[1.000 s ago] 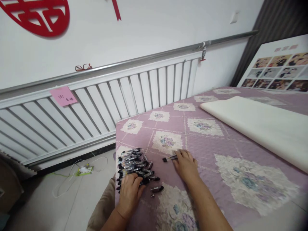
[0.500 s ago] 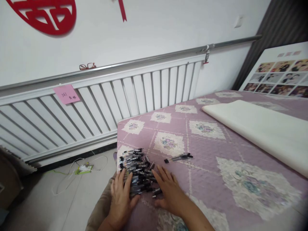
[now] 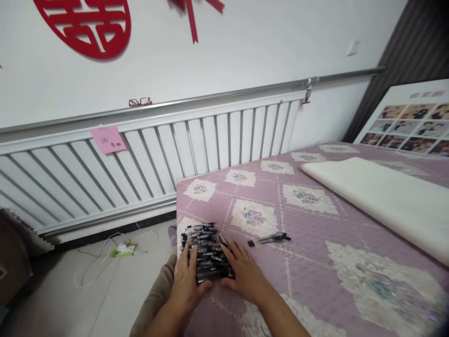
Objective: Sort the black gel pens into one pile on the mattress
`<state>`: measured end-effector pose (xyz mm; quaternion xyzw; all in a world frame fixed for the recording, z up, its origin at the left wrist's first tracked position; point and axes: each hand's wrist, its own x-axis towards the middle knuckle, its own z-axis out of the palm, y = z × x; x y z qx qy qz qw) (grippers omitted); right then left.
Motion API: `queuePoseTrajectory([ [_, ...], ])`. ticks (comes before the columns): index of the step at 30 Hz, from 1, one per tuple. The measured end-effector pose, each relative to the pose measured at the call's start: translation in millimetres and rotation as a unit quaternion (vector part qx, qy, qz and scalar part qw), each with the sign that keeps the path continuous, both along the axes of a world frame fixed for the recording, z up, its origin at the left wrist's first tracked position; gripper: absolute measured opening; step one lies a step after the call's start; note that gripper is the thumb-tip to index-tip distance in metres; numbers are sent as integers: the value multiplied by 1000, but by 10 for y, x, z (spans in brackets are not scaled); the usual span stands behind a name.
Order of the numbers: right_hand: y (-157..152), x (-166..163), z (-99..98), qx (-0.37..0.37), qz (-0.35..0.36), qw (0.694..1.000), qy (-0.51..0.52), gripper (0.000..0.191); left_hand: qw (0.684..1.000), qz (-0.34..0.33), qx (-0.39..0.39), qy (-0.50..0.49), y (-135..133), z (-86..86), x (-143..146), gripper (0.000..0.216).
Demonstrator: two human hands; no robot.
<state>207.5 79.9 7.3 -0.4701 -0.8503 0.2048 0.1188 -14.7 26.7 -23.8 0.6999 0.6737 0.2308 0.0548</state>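
A pile of black-capped clear pens [image 3: 206, 250] lies near the corner of the purple floral bedspread [image 3: 252, 187]. My left hand [image 3: 189, 278] rests against the pile's left side, fingers stretched out and thumb apart. On the right side, my right hand [image 3: 245, 271] touches the pens with its fingers extended and spread. The pens sit between both palms, mostly lying crosswise, and some ends are hidden under my fingers. Apart from the pile, a few more pens [image 3: 271, 238] lie to the right of it, touched by neither hand.
A folded cream sheet [image 3: 379, 187] lies on the bed's right. Behind stands a white radiator [image 3: 217, 140] with a pink note [image 3: 108, 139]; glasses [image 3: 140, 101] rest on the pipe above. A power strip [image 3: 123, 250] with cords is on the floor. A photo board [image 3: 407, 117] leans far right.
My right hand has moved inward against the pile, and the pens between my hands are packed closer together. The whole view has shifted slightly, with the scene lower and further right.
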Motion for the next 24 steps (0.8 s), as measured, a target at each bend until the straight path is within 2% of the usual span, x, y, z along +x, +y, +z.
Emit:
queuePoseTrajectory([
  [5, 131, -100, 20, -2, -10, 1000, 9, 88, 999, -25, -16, -12, 176, 32, -22, 96],
  [13, 280, -283, -8, 16, -86, 995, 53, 80, 998, -41, -30, -47, 472, 90, -34, 102],
  [20, 299, -285, -27, 59, -82, 986, 136, 78, 997, -38, 28, -68, 524, 79, -48, 96],
  [24, 288, -260, -69, 86, -80, 982, 149, 79, 995, -18, 63, -72, 492, 35, -75, 95],
])
